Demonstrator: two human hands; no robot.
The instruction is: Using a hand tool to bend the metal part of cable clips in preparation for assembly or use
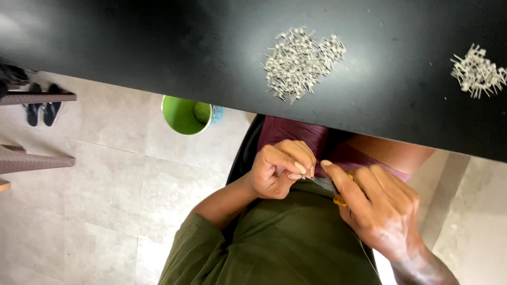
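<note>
1. Below the near edge of the black bench point(158, 47), the left hand point(277, 171) pinches a thin silvery metal pin point(311, 180) between its fingers; the right hand point(377, 208) is clenched around a small yellow tool point(339, 199).
2. The pin's long axis runs roughly left-right, one end towards the right hand.
3. A loose pinch could drop it into the lap, well short of the grey pin heap point(301, 60) on the bench.

A black tabletop point(158, 47) carries two loose heaps of small pale metal pins: a larger pile point(301, 62) near its middle and a smaller pile point(478, 71) at the right edge. Below, the tiled floor point(116, 179) bears a green bucket point(186, 114) and dark sandals point(42, 108).
</note>
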